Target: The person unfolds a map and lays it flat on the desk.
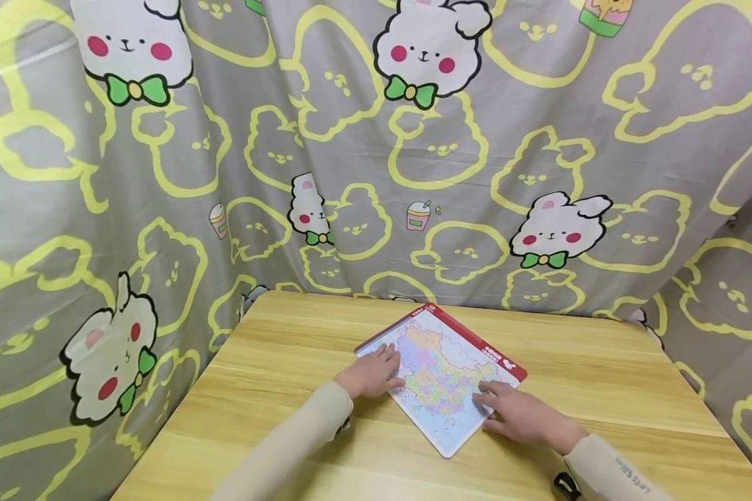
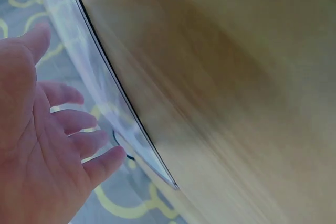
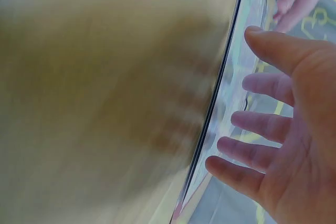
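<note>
On the wooden table [image 1: 288,362] lies a flat map board [image 1: 435,372], turned so one corner faces the person. Its face shows a coloured map, with a red strip of white print along the far edge. My left hand [image 1: 371,371] hovers at or over the left edge, fingers spread and loosely bent. At the right edge is my right hand [image 1: 523,414], its fingers apart and reaching over the border. In the left wrist view the left hand [image 2: 47,129] grips nothing; in the right wrist view neither does the right hand [image 3: 289,129]. Whether fingertips touch the board I cannot tell.
A grey curtain [image 1: 351,139] with yellow outlines and white cartoon animals hangs behind the table and at both sides. The table's far edge [image 1: 570,314] runs close to the curtain. Dark bands or straps [image 1: 566,486] show at the sleeves.
</note>
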Available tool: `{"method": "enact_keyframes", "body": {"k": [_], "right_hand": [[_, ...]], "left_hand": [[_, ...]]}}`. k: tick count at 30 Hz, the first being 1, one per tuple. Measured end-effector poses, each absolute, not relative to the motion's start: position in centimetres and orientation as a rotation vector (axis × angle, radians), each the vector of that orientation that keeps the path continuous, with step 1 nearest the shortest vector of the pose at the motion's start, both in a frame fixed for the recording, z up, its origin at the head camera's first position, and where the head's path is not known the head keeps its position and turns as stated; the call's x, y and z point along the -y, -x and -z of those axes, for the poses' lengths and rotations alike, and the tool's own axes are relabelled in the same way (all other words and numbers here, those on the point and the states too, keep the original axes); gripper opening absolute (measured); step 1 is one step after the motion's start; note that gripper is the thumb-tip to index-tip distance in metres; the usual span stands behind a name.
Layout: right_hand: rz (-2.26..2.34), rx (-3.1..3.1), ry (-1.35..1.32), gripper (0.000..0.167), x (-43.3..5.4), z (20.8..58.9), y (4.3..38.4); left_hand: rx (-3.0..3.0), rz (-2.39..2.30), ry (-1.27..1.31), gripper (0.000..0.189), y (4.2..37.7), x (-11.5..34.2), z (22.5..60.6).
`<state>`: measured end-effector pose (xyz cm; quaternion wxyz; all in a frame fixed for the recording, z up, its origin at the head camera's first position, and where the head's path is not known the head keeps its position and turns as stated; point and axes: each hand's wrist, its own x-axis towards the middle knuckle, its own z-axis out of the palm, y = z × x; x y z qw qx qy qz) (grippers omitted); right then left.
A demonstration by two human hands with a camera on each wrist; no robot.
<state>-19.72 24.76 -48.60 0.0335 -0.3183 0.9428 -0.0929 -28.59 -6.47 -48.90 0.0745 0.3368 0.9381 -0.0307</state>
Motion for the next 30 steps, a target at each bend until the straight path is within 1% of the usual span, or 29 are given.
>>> {"method": "enact_keyframes", "body": {"k": [10,17,30], "right_hand": [[0.251,-2.847,1.043,0.055,-21.7,48.4,17.9],[0.251,-2.809,1.044,0.06,-19.7,48.2,17.4],[0.187,-2.79,1.032,0.059,-17.5,48.3,16.9]], "left_hand": [[-2.828,0.067,-0.947,0.069,30.8,7.0,48.6],[-2.812,-0.019,-0.887,0.07,31.9,7.7,48.9],[-2.741,-0.007,-0.874,0.073,32.1,7.8,49.2]]}}
